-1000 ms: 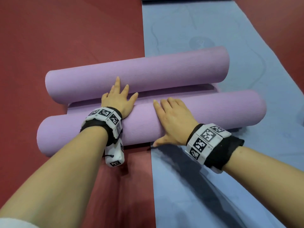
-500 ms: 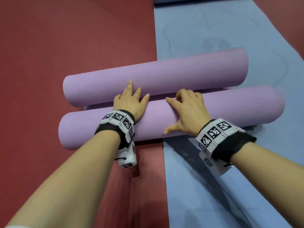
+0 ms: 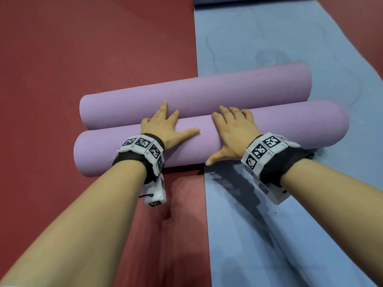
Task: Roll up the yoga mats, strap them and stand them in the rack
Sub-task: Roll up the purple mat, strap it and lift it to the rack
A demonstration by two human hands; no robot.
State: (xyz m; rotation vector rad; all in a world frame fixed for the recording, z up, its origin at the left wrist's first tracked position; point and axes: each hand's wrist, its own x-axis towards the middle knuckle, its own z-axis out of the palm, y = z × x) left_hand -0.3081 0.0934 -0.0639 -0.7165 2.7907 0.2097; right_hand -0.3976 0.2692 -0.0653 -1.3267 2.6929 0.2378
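The red floor lies open at left and beyond. Two purple rolls lie side by side and touching, long axes running left to right, right ends tilted slightly away. The far roll and near roll have their left ends over the red floor. The left hand presses flat on the near roll, fingers straight and spread, tips reaching the far roll. The right hand rests on the near roll, fingers loosely bent over its top, thumb splayed down the near side, gripping nothing. Wristbands carry black-and-white square codes. The rolls' right ends lie on a blue mat with faint printed outlines.
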